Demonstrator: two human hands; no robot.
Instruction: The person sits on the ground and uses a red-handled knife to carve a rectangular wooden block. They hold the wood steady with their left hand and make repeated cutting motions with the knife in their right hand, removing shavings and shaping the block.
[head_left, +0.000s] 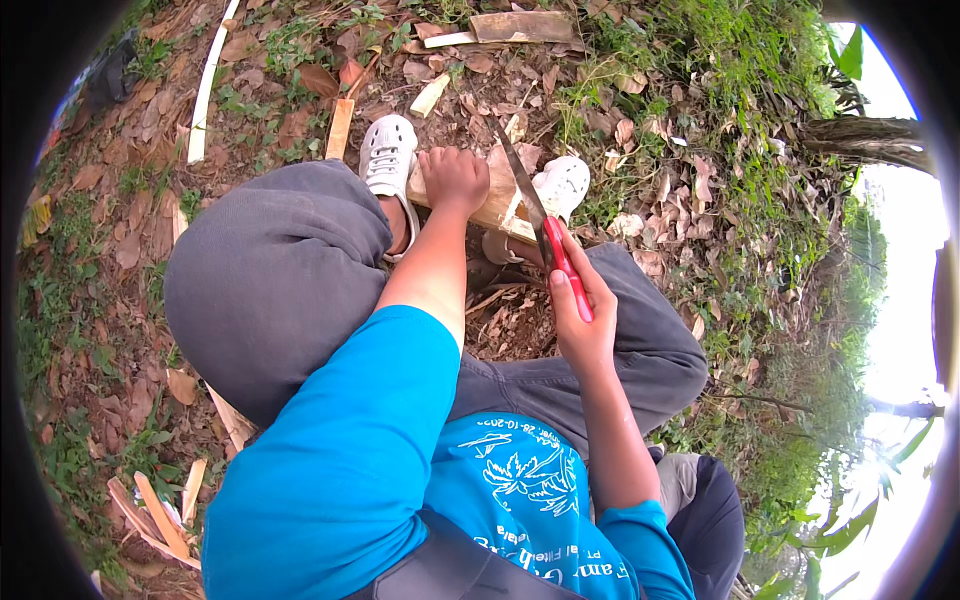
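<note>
My left hand [455,178] presses down on a pale length of wood [497,205] that lies across the ground between my two white shoes [388,152]. My right hand [580,318] grips the red handle of a hand saw [535,215]. The saw's dark blade sits in a cut in the wood, just right of my left hand. I am crouched, with grey trousers and blue sleeves filling the middle of the view.
Dry leaves, bare soil and grass cover the ground. Split wooden strips [208,85] lie at the upper left, a flat board [520,27] at the top, and more offcuts [160,510] at the lower left. A tree trunk [865,140] stands at the right.
</note>
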